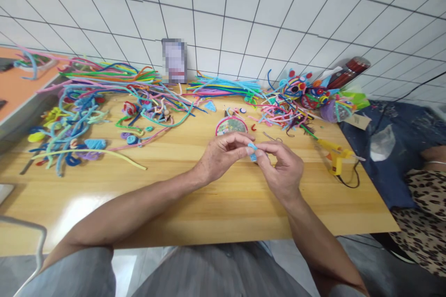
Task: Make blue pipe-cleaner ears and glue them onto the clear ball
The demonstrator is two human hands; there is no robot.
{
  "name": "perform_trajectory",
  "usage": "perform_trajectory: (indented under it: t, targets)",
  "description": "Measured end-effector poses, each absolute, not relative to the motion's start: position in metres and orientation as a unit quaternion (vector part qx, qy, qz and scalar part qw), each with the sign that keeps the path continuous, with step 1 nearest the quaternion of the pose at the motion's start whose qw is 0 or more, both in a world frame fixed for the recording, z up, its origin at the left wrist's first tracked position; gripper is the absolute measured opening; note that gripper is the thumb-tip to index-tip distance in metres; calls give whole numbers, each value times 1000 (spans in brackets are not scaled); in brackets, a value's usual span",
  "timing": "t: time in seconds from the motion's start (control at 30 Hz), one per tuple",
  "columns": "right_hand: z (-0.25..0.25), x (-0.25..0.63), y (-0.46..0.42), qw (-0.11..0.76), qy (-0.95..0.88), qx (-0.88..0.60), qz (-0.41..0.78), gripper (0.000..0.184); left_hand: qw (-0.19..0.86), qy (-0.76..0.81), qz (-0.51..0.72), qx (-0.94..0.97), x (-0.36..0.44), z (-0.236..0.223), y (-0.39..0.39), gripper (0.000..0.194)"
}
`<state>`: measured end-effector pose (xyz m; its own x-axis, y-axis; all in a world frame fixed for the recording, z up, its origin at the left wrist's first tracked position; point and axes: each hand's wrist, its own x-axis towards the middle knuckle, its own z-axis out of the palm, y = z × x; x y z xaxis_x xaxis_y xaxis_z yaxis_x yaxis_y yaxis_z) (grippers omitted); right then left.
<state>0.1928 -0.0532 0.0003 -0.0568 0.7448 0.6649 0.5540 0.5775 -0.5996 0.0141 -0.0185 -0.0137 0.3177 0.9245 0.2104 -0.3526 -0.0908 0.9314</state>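
Note:
Both my hands meet over the middle of the wooden table [209,204], fingertips together. My left hand [225,155] pinches a small piece of light-blue pipe cleaner [252,152] between thumb and forefinger. From the other side my right hand [280,164] grips the same piece with its thumb and fingers. The fingers partly cover it, so its full shape is hidden. Just beyond my fingers lies a round item with a pink rim [231,125]. A short red curl of pipe cleaner [253,127] rests beside it.
Tangled blue pipe cleaners [75,111] spread over the left side. Straight bundles [223,87] lie along the tiled wall near a propped phone [174,61]. Colourful finished figures [296,86] stand back right. A yellow glue gun [336,158] with its cord lies at right, near another person's patterned clothing [425,213].

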Motion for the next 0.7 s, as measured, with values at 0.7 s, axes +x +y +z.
perform_trajectory:
  t: [0.7]
  targets:
    - [0,192,-48,497,-732,-459,79,20,638,323,455,531,11,-6,-17,35]
